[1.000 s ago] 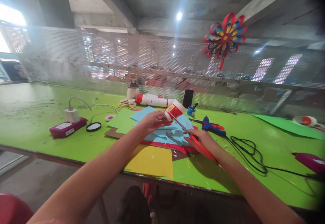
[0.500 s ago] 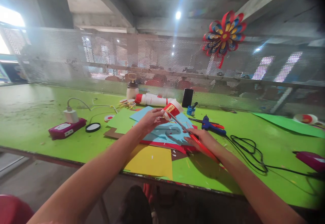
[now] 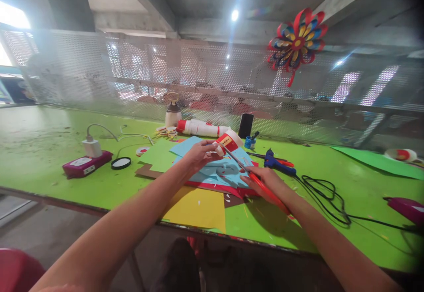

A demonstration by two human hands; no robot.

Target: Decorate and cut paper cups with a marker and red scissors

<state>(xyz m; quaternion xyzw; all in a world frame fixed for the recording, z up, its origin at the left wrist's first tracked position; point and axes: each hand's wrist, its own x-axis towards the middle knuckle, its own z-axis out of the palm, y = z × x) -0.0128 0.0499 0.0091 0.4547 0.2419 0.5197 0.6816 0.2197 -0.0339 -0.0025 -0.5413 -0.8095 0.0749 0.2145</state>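
Observation:
A red and white paper cup is tilted in the fingers of my left hand, above the sheets of paper. My right hand is closed round the orange-red handles of a pair of scissors. The scissors' blades reach up and left to the cup's lower side; whether they bite into its wall I cannot tell. Below both hands lie light blue paper with cut-outs and scraps, and a yellow sheet at the table's front edge.
Right of the papers are a blue glue gun and its looped black cable. Stacked cups, a blue paint jar and a black phone-like slab stand behind. A purple power strip lies left.
The cup has tipped slightly and sits a little further right, with the scissors still against it. Both hands keep their hold; the whole view has shifted slightly.

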